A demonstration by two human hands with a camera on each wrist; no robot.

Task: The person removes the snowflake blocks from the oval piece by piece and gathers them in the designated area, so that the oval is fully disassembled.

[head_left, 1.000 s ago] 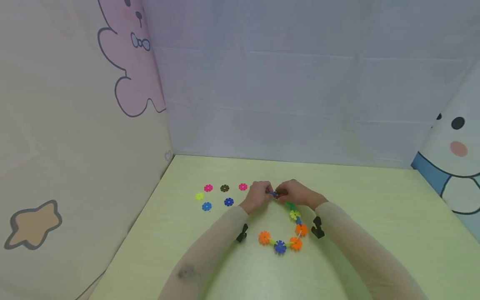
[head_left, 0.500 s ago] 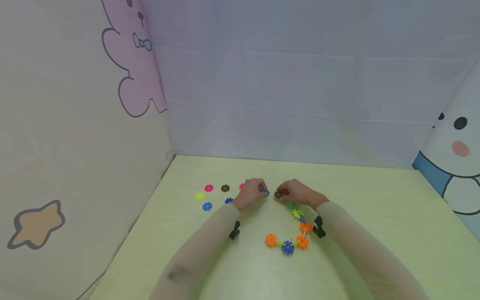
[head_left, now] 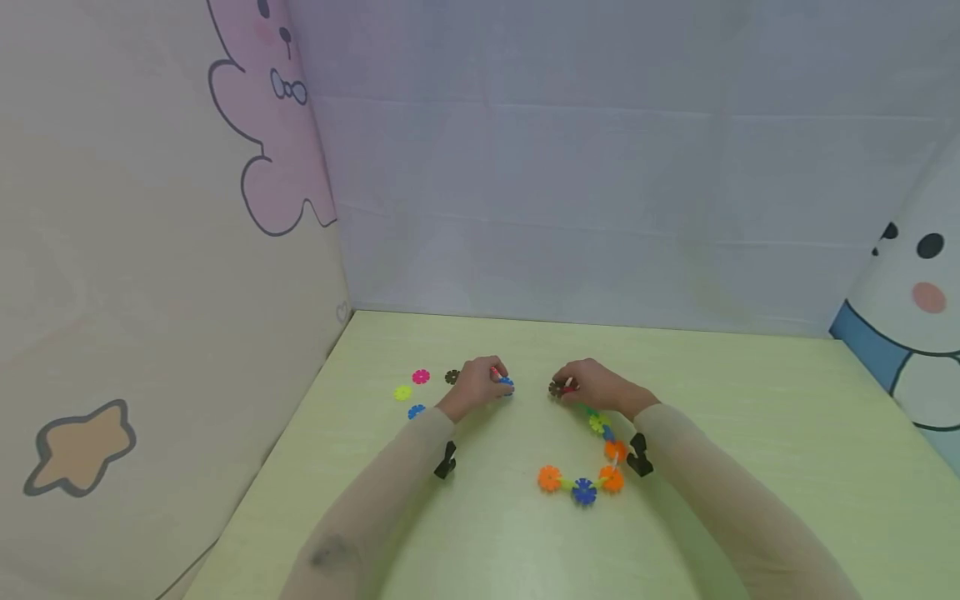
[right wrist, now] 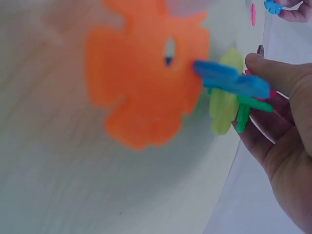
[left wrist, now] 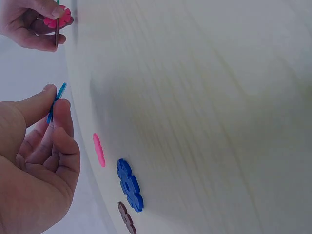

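Note:
Pinched between thumb and forefinger of my left hand (head_left: 472, 388) is a light blue snowflake disc (left wrist: 57, 101), seen nearly edge-on in the left wrist view. My right hand (head_left: 597, 388) grips the upper end of a chain of interlocked snowflake discs, at a pink-red disc (left wrist: 61, 17). A brown disc (head_left: 554, 389) sticks out past its fingertips. From there the chain curves down through green (right wrist: 243, 113), yellow (head_left: 597, 423), blue (right wrist: 234, 80) and orange discs (head_left: 616, 451), ending in an orange disc (head_left: 550, 478). A gap separates the blue disc from the brown one.
Loose discs lie on the pale table (head_left: 480, 533) left of my left hand: pink (head_left: 421, 377), brown (head_left: 452, 377), yellow (head_left: 402, 392) and light blue (head_left: 416, 412). A dark blue one (left wrist: 129, 185) shows in the left wrist view. A cloth wall (head_left: 600, 208) stands behind.
My left hand has drawn left, away from the right hand, carrying the light blue disc off the brown disc. The chain's lower part has swung slightly right; the right hand stays nearly in place.

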